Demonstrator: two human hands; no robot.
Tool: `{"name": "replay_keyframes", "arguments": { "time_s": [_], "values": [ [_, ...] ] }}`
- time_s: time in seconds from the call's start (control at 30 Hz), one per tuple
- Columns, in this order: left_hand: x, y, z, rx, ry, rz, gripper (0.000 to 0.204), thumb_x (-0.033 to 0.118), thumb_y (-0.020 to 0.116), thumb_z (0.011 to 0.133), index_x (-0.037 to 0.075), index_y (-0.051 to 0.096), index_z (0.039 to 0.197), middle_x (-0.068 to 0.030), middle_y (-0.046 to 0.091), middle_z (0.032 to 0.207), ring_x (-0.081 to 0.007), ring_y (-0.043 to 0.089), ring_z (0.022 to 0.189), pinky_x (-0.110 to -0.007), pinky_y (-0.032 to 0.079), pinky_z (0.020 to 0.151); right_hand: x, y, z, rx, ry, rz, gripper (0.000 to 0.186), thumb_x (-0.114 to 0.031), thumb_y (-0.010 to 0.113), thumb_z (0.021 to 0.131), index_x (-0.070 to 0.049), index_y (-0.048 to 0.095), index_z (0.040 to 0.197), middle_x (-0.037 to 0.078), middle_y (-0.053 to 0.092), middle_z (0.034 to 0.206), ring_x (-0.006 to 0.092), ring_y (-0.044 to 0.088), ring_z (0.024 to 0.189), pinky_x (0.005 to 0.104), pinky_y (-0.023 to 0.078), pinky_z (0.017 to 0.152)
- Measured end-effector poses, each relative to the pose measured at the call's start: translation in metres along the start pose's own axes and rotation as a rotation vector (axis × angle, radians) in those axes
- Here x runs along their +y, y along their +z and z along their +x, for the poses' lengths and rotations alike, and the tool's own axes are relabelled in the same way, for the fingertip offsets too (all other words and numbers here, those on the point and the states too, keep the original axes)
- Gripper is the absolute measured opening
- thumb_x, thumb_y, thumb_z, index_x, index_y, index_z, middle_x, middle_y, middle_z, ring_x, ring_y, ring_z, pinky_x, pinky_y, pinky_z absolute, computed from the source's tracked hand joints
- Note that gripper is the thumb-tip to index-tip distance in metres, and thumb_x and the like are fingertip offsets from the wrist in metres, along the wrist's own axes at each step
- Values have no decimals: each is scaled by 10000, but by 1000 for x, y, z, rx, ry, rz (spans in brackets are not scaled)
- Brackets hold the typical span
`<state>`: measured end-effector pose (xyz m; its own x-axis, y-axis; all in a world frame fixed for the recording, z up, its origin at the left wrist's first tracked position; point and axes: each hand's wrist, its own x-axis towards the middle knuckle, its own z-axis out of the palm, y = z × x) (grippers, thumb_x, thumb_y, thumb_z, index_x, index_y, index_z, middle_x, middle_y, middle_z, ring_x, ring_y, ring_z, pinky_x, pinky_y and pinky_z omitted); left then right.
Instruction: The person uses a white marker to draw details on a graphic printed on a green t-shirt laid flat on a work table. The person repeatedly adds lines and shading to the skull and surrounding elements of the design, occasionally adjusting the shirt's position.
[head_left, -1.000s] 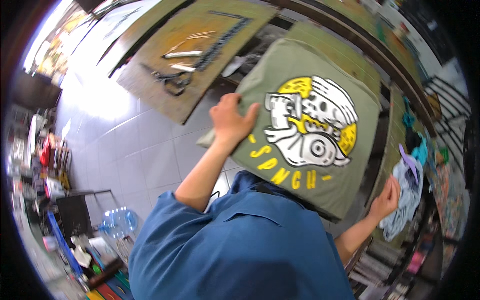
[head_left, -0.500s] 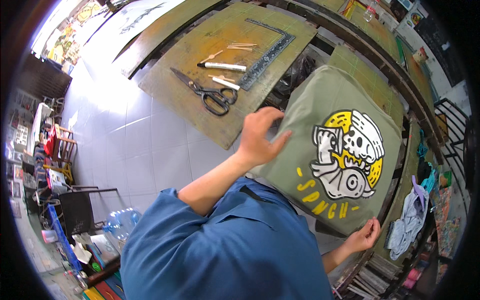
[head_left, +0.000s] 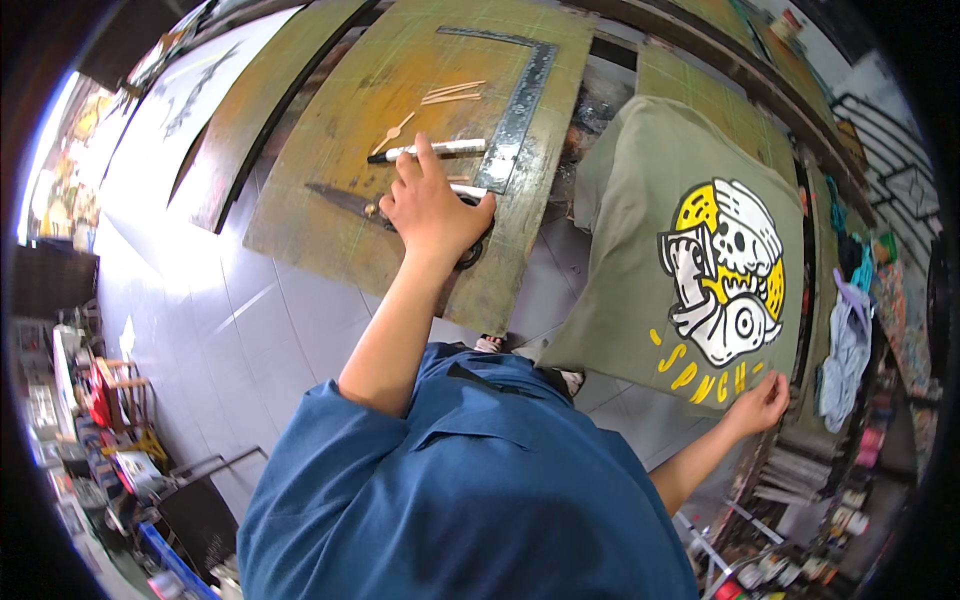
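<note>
My left hand (head_left: 435, 205) reaches over the near part of a work board with its fingers spread. Beneath it lie black-handled scissors (head_left: 345, 200), their handles mostly covered by the hand. A black-and-white marker (head_left: 440, 150) lies just beyond my fingertips, and part of a white stick (head_left: 468, 190) shows beside the thumb. On the right, an olive-green shirt (head_left: 625, 270) with a skull print in white, black and yellow drapes over another board. My right hand (head_left: 762, 402) is closed at the shirt's lower right edge, fingertips pressed together; what they hold is hidden.
A dark L-shaped ruler (head_left: 525, 105) and several thin wooden sticks (head_left: 453, 93) lie on the board (head_left: 300, 150). A pale blue cloth (head_left: 845, 360) hangs at the far right. Tiled floor (head_left: 290, 310) runs below and left of the boards.
My left hand has left the shirt's left edge and moved left over the scissors. The right hand stays closed by the shirt's lower edge. The whole view has shifted.
</note>
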<state>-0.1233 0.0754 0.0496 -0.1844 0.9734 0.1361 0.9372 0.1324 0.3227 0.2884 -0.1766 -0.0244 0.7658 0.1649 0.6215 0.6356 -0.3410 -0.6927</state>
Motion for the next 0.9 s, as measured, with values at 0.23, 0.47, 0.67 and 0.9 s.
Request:
{"name": "replay_keyframes", "arguments": {
  "time_s": [0.23, 0.47, 0.67, 0.9],
  "values": [
    [-13, -5, 7, 87, 69, -80, 1074, 436, 781, 613, 33, 204, 1424, -219, 365, 1378, -357, 393, 1262, -557, 332, 970, -11, 7, -7, 28, 23, -153, 199, -152, 689, 815, -26, 660, 966, 75, 586, 881, 168, 533, 701, 290, 446, 640],
    [12, -9, -24, 149, 325, -671, 1008, 255, 839, 638, 51, 242, 1424, -173, 373, 1324, -243, 486, 1040, -385, 392, 916, -30, 6, -6, -2, 15, -97, 168, -57, 690, 768, -28, 647, 928, 60, 594, 950, 156, 578, 734, 275, 480, 676],
    [67, -10, -88, -470, 393, -1181, 1015, 171, 825, 591, 83, 256, 1427, -120, 396, 1312, -210, 515, 1051, -334, 331, 903, -35, -3, -7, -36, 11, 40, 165, -26, 665, 778, -21, 631, 939, 76, 582, 961, 164, 574, 741, 278, 481, 670],
    [143, -11, -150, -707, 619, -1201, 1077, 216, 824, 568, 40, 208, 1433, -134, 386, 1310, -217, 487, 1046, -341, 340, 905, -109, -18, -5, -649, -357, 522, 449, -9, 738, 649, -14, 573, 1067, 158, 571, 980, 250, 583, 774, 317, 492, 653]
  ]
}}
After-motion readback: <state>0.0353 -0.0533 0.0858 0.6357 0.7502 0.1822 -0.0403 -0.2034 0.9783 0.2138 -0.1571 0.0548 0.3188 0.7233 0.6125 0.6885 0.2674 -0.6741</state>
